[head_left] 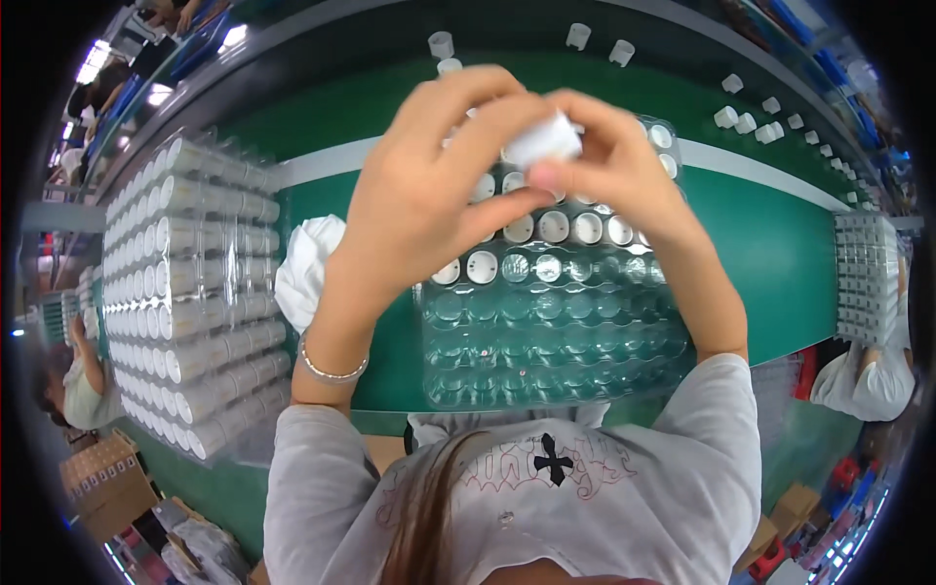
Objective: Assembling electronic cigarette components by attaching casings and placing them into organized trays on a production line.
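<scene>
A small white plastic cylinder [546, 142], smeared by motion, is between my two hands above the tray. My left hand [429, 171] pinches it from the left, with thumb and fingers curled round it. From the right, my right hand [624, 161] closes thumb and fingers on the same piece. Below them lies a clear plastic tray [546, 385] with rows of round pockets. White round pieces [554, 227] fill several pockets in its far rows, partly hidden by my hands. In the nearer rows the pockets look bare.
Stacked clear trays full of white cylinders [190, 292] stand at the left, beside a crumpled white cloth [310, 268]. Loose white pieces [746, 123] lie on the green surface beyond the pale strip [760, 174]. Another stack [866, 278] stands at far right, near another person's sleeve [863, 385].
</scene>
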Demonstrator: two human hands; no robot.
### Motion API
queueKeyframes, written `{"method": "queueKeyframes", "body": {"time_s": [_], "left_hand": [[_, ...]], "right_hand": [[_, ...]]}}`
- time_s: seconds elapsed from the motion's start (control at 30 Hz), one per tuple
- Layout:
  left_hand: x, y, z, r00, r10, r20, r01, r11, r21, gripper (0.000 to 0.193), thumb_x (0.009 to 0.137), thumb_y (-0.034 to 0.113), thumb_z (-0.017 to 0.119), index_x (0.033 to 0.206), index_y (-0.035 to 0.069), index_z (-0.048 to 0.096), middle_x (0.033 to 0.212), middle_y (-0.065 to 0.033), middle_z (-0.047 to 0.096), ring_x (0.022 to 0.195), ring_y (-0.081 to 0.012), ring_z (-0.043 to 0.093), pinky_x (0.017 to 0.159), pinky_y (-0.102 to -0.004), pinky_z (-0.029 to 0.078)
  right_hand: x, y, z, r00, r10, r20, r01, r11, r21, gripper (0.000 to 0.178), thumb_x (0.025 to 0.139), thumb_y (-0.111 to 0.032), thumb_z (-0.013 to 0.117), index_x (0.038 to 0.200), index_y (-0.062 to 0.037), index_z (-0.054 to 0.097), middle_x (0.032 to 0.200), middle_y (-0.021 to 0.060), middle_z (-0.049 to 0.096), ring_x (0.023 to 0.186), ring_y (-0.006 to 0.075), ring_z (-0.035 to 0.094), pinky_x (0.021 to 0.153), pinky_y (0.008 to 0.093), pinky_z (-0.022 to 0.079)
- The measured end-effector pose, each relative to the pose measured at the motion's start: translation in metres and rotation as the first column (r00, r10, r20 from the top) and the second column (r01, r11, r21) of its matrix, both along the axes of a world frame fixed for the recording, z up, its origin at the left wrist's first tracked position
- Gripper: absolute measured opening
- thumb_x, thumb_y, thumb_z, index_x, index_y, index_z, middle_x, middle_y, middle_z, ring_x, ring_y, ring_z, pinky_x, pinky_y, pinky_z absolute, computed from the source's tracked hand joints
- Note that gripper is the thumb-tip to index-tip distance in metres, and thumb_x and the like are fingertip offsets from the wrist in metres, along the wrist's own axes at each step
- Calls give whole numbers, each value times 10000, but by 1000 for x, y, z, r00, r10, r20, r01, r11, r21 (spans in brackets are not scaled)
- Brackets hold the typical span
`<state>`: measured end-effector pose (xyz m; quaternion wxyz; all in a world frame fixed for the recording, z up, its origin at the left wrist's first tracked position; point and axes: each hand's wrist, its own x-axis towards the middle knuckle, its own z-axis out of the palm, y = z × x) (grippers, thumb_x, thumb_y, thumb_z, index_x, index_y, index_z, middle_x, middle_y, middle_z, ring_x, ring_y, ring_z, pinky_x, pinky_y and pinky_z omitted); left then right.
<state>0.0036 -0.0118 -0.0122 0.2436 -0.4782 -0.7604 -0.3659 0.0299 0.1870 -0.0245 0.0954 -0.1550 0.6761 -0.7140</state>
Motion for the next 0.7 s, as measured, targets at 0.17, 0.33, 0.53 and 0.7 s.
{"method": "queueKeyframes", "body": {"time_s": [0.17, 0.33, 0.53, 0.7], "left_hand": [[11, -5, 17, 991, -132, -12, 132, 980, 149, 485, 596, -11, 786, 1064, 13, 662, 1024, -137, 620, 903, -253, 624, 759, -313, 517], [9, -24, 46, 988, 63, 138, -36, 981, -191, 590, 718, -49, 731, 1262, -18, 506, 1076, -78, 538, 963, -143, 584, 809, -264, 523], [-7, -7, 18, 827, -523, -205, 558, 724, 406, 506, 709, -77, 737, 1178, -26, 554, 1102, -99, 561, 1011, -174, 613, 837, -262, 551], [32, -22, 69, 650, -20, 760, -62, 995, 79, 451, 685, -70, 767, 1090, -20, 575, 1108, -115, 567, 972, -169, 635, 796, -254, 550]], "right_hand": [[28, -5, 6, 991, -38, -130, -2, 957, -290, 473, 795, 15, 690, 1236, 28, 520, 1166, 115, 591, 960, 176, 629, 750, 252, 530], [29, 11, 15, 850, -279, -447, 246, 960, -131, 516, 864, -43, 612, 1326, 40, 399, 1279, 310, 502, 1042, 272, 619, 853, 342, 544], [27, 10, 13, 758, -159, -632, 183, 983, -27, 501, 791, 6, 684, 1245, 23, 476, 1273, 324, 490, 1071, 272, 599, 817, 315, 565], [33, 14, 15, 654, -181, -734, 274, 962, 7, 476, 768, 16, 692, 1211, 21, 520, 1270, 294, 485, 1130, 295, 558, 838, 352, 566]]}}
